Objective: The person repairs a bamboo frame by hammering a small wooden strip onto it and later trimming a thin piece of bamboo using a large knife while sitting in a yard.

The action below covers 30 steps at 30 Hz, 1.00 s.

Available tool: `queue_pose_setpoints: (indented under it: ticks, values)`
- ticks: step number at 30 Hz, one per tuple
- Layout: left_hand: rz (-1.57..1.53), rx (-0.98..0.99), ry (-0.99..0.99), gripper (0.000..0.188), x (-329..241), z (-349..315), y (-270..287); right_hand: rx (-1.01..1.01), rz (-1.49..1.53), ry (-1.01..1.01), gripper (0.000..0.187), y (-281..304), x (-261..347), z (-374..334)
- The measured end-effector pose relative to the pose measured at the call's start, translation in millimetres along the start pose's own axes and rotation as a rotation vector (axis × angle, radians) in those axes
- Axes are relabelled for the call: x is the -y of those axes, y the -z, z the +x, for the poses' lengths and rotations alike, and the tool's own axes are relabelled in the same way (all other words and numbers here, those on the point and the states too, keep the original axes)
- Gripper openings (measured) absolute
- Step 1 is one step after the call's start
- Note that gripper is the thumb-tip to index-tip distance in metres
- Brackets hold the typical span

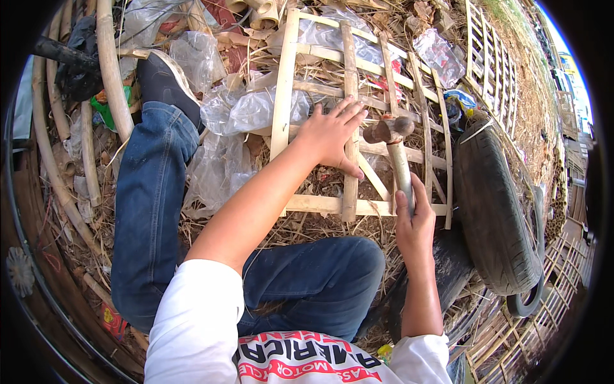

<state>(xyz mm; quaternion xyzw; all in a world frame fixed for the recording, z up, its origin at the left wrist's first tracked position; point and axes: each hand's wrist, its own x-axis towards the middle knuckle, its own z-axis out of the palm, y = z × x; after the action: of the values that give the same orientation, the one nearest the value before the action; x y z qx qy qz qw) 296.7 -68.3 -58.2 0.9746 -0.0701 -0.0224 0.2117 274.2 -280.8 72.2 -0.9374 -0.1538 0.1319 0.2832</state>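
A lattice frame of split bamboo strips (284, 83) lies on the littered ground in front of me. My left hand (330, 136) rests on it with the fingers spread, over one of the upright strips. In my right hand (416, 217) is a hammer (400, 163), gripped around its pale handle. The rusty, rounded head is up, above the right part of the lattice. Whether the head touches a strip I cannot tell.
A worn tyre (495, 205) stands right of the lattice. Clear plastic bags (256, 112) and dry leaves lie under and around it. Bamboo poles (112, 70) run along the left, by my shoe (167, 86). Another bamboo lattice (491, 61) is at the far right.
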Motion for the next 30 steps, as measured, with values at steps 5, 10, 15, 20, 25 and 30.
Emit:
queue_pose_setpoints:
  ticks: [5, 10, 15, 20, 25, 30]
  values:
    - [0.008, 0.0, 0.001, 0.135, 4, -1, -4, -0.15, 0.155, -0.07, 0.039, 10, 12, -8]
    - [0.021, 0.004, 0.001, 0.137, 2, 3, -3, -0.069, -0.044, 0.062, 0.042, -20, -17, 1]
    - [0.0, 0.008, -0.001, 0.138, 0, 1, -2, -0.032, -0.01, -0.003, 0.04, -3, -10, -4]
    - [0.005, 0.0, 0.003, 0.137, 5, -1, -5, -0.16, 0.152, -0.085, 0.04, 9, 6, -12]
    - [-0.004, 0.016, -0.003, 0.137, 1, 4, -1, -0.045, -0.082, 0.028, 0.043, -14, -10, -2]
    - [-0.007, 0.007, 0.001, 0.136, 2, 0, -5, -0.009, -0.007, -0.032, 0.041, -4, 9, -4]
